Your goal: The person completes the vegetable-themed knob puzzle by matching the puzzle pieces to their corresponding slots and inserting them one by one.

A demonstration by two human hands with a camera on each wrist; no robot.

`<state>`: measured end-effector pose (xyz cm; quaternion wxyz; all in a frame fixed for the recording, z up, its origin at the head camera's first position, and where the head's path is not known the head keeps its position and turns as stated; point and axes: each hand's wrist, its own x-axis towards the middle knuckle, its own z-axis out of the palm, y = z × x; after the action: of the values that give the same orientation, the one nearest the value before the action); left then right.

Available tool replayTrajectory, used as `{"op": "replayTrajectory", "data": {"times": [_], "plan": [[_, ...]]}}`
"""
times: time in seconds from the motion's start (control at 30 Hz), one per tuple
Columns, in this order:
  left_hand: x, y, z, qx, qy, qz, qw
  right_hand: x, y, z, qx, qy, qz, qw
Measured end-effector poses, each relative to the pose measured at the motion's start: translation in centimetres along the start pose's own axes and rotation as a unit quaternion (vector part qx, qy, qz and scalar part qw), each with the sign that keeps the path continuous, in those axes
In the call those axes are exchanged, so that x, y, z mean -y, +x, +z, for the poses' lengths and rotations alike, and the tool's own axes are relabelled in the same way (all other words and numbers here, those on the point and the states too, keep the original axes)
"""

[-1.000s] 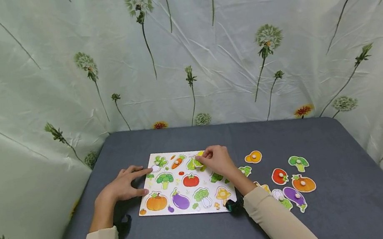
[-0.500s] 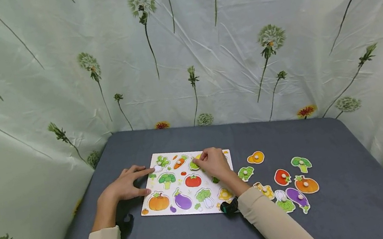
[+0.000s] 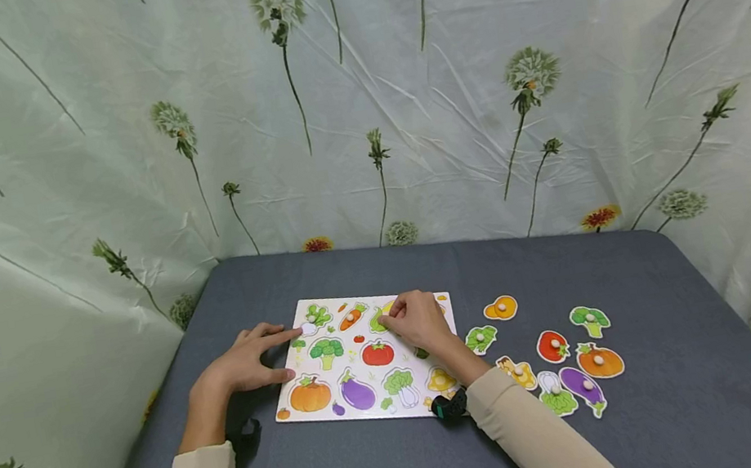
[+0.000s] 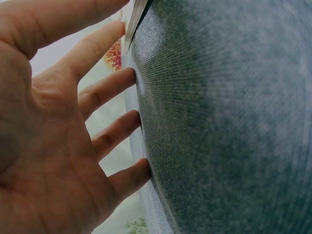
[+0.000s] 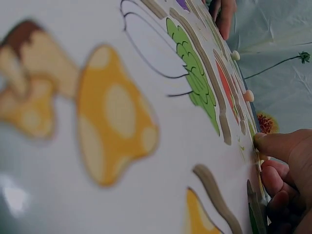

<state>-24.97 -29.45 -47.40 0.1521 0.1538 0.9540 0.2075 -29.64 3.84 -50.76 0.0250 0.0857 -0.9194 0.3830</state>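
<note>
A white vegetable puzzle board [image 3: 352, 360] lies on the table. My left hand [image 3: 245, 362] has its fingers spread, with index finger and thumb touching the board's left edge; the left wrist view shows the open palm [image 4: 53, 131]. My right hand [image 3: 422, 319] pinches a green puzzle piece [image 3: 378, 320] at the upper middle of the board. Its knob is hidden by the fingers, and I cannot tell whether it sits fully in a recess. In the right wrist view, thumb and fingers of the right hand [image 5: 285, 165] meet low over the board. A carrot piece [image 3: 351, 319] sits in the board.
Right of the board lie several loose knobbed pieces: a cabbage [image 3: 481, 340], mushroom [image 3: 516, 373], tomato [image 3: 553, 347], broccoli [image 3: 590, 321], pumpkin [image 3: 600, 360], eggplant [image 3: 582, 390], bok choy [image 3: 557, 396] and a yellow-orange one [image 3: 501, 308]. A flowered curtain [image 3: 397, 98] hangs behind the table.
The green piece has shifted slightly left and lower over the board, with my right hand turning a little. In the last half second almost nothing moves. My left hand stays at the board's edge.
</note>
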Motion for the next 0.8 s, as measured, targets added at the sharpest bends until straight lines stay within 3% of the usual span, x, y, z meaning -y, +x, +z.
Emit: {"op": "replayTrajectory", "data": {"times": [0.3, 0.5, 0.8], "plan": [[-0.1, 0.2, 0.1, 0.003, 0.003, -0.001, 1.0, -0.2, -0.2, -0.4, 0.01, 0.013, -0.005, 0.9999], [-0.2, 0.2, 0.0, 0.002, 0.011, -0.001, 0.9999, -0.3, -0.5, -1.4, 0.034, 0.047, -0.022, 0.9981], [-0.5, -0.1, -0.1, 0.002, 0.009, 0.0, 1.0, -0.8, -1.1, -3.1, 0.026, 0.051, -0.032, 0.9978]]}}
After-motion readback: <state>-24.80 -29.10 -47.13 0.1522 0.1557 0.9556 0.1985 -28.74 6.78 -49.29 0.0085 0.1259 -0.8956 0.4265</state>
